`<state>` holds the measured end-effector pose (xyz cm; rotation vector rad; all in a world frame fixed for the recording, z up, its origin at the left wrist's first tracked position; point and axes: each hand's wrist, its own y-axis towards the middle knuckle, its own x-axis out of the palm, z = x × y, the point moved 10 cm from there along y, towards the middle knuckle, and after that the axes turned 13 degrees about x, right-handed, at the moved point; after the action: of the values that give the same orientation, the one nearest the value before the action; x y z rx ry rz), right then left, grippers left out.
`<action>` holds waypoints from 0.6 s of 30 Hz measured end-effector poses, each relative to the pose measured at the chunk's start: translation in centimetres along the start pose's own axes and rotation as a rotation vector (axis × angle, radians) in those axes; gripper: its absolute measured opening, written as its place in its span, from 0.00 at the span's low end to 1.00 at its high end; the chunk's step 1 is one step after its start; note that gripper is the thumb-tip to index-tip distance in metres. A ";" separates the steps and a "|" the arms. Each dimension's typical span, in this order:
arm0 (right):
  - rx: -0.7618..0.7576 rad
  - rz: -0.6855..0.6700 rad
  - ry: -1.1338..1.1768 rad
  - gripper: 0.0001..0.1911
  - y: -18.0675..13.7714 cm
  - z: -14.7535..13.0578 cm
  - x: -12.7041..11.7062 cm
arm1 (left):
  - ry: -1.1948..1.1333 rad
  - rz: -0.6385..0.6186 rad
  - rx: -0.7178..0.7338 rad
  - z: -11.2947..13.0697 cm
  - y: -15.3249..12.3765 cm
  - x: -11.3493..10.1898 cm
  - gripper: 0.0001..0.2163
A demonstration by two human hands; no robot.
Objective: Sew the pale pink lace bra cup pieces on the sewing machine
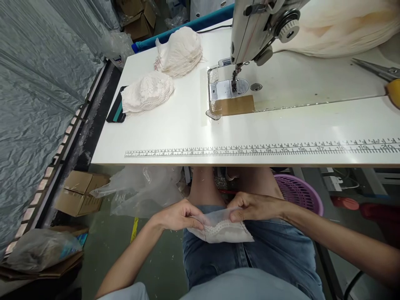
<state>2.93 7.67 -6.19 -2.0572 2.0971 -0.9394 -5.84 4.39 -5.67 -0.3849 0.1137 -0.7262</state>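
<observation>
Over my lap, below the table edge, I hold a small white lace-trimmed fabric piece [223, 233] with a sheer upper part. My left hand [184, 216] pinches its left end between thumb and fingers. At the upper right of the piece, my right hand [246, 207] grips it, thumb on top. On the table's left side lie a stack of white lace pieces [146, 93] and a second pile of cream fabric pieces [183, 52] behind it.
A sewing machine [256, 33] stands on the white table [175, 129], its needle over the metal plate. Scissors [379, 71] and a large cream fabric bundle [353, 29] lie to the right. A ruler strip [262, 149] runs along the front edge. Below is a purple basket [300, 193].
</observation>
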 end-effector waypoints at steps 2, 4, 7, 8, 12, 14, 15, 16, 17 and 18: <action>-0.005 -0.014 -0.015 0.29 0.0 -0.2 -0.1 | -0.010 -0.002 0.006 0.2 0.1 0.0 0.18; -0.007 -0.019 -0.024 0.29 -0.1 -0.4 -0.2 | -0.018 0.001 0.007 0.3 0.0 0.0 0.17; -0.004 -0.026 -0.031 0.29 -0.1 -0.6 -0.4 | -0.024 -0.005 0.013 0.5 0.1 -0.1 0.17; -0.003 -0.029 -0.033 0.29 -0.1 -0.6 -0.5 | -0.025 -0.011 0.012 0.5 0.1 0.0 0.17; 0.003 -0.033 -0.040 0.27 -0.2 -0.2 -0.7 | -0.043 -0.016 -0.006 0.5 0.3 0.0 0.16; 0.020 -0.042 -0.033 0.23 0.0 0.0 -0.6 | -0.048 -0.019 -0.006 0.6 0.5 0.0 0.16; 0.036 -0.045 -0.030 0.22 0.1 0.2 -0.6 | -0.047 -0.026 0.002 0.7 0.6 0.0 0.15; 0.052 -0.043 -0.027 0.20 0.3 0.3 -0.5 | -0.044 -0.037 0.014 0.9 0.7 0.1 0.15; 0.065 -0.037 -0.027 0.19 0.4 0.4 -0.5 | -0.040 -0.045 0.024 1.0 0.8 0.2 0.15; 0.074 -0.032 -0.028 0.18 0.5 0.4 -0.5 | -0.038 -0.051 0.029 1.0 0.8 0.2 0.15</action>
<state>2.69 7.97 -6.94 -2.0620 1.9899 -0.9711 -4.97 5.09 -5.05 -0.3745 0.0577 -0.7693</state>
